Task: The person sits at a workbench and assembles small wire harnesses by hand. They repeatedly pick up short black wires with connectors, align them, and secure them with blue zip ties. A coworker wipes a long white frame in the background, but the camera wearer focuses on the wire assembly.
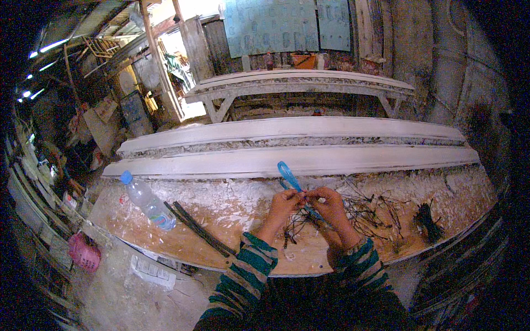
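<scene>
My left hand (285, 204) and my right hand (329, 203) meet over the near part of the workbench, fingertips pinched together. Between them is a blue strip (287, 175), looped at its upper end, with a tail that hangs below the fingers. Both hands are closed on it; the exact spot where they pinch is partly hidden by the fingers. Thin dark twigs or wires (375, 212) lie tangled beneath and to the right of my hands. Farther right sits a dark tied bundle (428, 222) of similar strands.
A clear plastic bottle (147, 201) with a blue cap lies at the left, beside two dark strips (201, 231). Long white boards (331, 160) span the bench's far side. Beyond stands another white-topped bench (309, 83). A pink basket (84, 252) is at the lower left.
</scene>
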Demonstrator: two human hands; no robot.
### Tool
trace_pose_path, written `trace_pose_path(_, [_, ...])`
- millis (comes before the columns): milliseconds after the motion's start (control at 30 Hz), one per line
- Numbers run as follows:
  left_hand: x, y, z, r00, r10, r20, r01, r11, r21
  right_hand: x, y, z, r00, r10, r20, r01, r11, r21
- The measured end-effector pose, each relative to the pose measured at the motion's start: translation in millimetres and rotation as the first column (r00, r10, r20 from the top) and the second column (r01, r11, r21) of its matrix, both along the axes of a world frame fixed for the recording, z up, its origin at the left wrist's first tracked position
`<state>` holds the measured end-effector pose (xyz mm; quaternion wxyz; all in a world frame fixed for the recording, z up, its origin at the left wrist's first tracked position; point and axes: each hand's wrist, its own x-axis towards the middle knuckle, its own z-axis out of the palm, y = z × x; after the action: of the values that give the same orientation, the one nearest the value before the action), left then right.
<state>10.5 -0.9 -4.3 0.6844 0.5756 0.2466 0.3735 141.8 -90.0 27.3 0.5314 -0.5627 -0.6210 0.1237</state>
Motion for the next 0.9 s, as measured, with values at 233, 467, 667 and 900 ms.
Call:
trace_pose_path(233, [-5.1,-3.6,9.0,0.998,0.017,0.056,-0.009,0.992,-0.126,2.6,7.9,-10.4,0.953,0.014,-0.304,-0.045,0.995,-0.094])
trace_pose_path(467, [-8.4,0.7,6.7,0.992,0.02,0.124,0.001,0.986,-0.167,8.0,12.7,-15.8,0.888,0.04,-0.458,-0.104,0.988,-0.116])
trace_pose_path(667, [-8.7,1.8,6.3,0.984,-0.009,0.18,0.051,0.971,-0.234,-4.3,-0.7,-0.3,0.98,0.109,-0.168,-0.116,0.993,-0.034])
trace_pose_path(900, [-8.0,0.0,8.4,0.986,-0.013,0.166,0.053,0.969,-0.241,-7.7,1.0,1.3,0.986,0.158,-0.053,-0.157,0.987,0.02])
